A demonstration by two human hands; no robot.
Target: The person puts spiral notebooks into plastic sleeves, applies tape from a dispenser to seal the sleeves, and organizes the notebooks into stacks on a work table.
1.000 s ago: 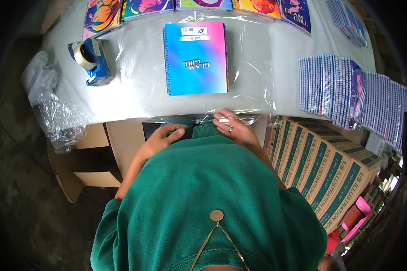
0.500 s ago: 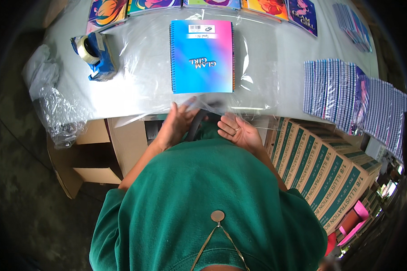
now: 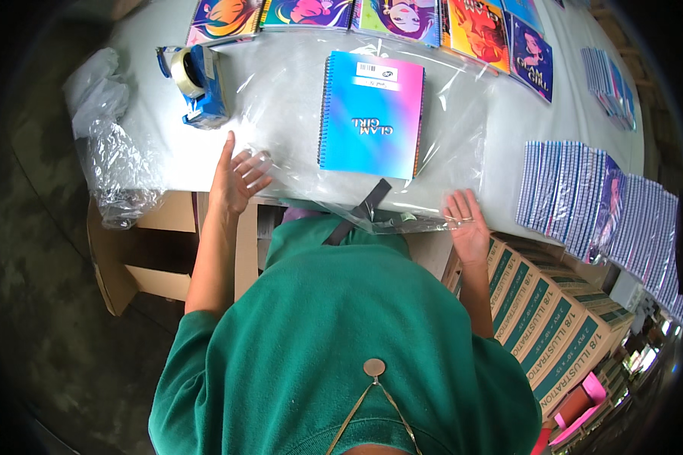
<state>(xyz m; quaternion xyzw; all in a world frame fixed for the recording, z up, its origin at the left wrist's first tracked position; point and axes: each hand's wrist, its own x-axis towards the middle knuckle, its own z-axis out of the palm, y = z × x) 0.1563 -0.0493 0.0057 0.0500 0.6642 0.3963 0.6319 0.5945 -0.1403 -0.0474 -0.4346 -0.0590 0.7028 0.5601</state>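
A spiral-bound notebook [image 3: 368, 121] with a blue-to-pink cover lies on a clear plastic sheet [image 3: 457, 144] in the middle of the table. The sheet's near edge hangs over the table edge in front of me. My left hand [image 3: 239, 180] is raised at the sheet's near left side, its fingers spread and holding nothing. At the near right corner, my right hand [image 3: 467, 221] is open, its stretched fingers against or just beside the plastic. A dark strap [image 3: 372, 203] shows at the near edge, partly under the sheet.
A blue tape dispenser [image 3: 205, 87] stands left of the notebook, and crumpled clear plastic [image 3: 118, 155] hangs over the left edge. Colourful notebooks [image 3: 307, 14] line the far side. Stacked notebooks [image 3: 561, 193] sit at right, above cardboard boxes [image 3: 546, 318]. An opened carton [image 3: 159, 282] is below left.
My hands have moved apart from near the middle, left hand to the left and right hand to the right. The plastic's near edge now looks spread wider. The whole view has shifted slightly.
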